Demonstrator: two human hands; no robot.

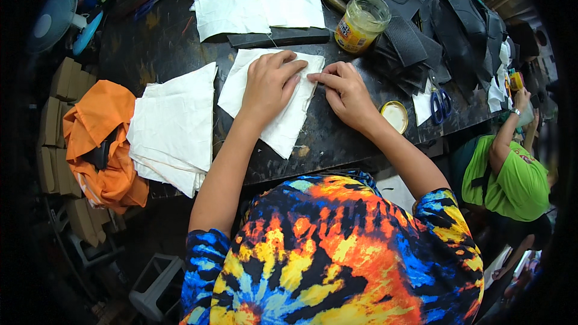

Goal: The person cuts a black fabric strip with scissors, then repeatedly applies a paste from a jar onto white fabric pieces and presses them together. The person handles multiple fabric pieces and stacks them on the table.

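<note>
A small stack of white cloth pieces [283, 126] with frayed edges lies on the dark table in front of me. My left hand [270, 81] rests on top of it, fingers stretched out and pointing right. At the stack's right edge, my right hand [344, 89] pinches the cloth between thumb and forefinger. A bigger pile of white cloth [171, 123] sits to the left of my left forearm. Beyond my hands, a dark bar [280, 38] lies along the front of more white cloth pieces [235, 6].
An open glass jar [361, 23] stands beyond my right hand; its lid [394, 117] lies nearer. Blue-handled scissors [441, 105] and black textured pieces [409, 42] are at right. Orange cloth [105, 138] bunches at far left. A person in green [509, 168] works at right.
</note>
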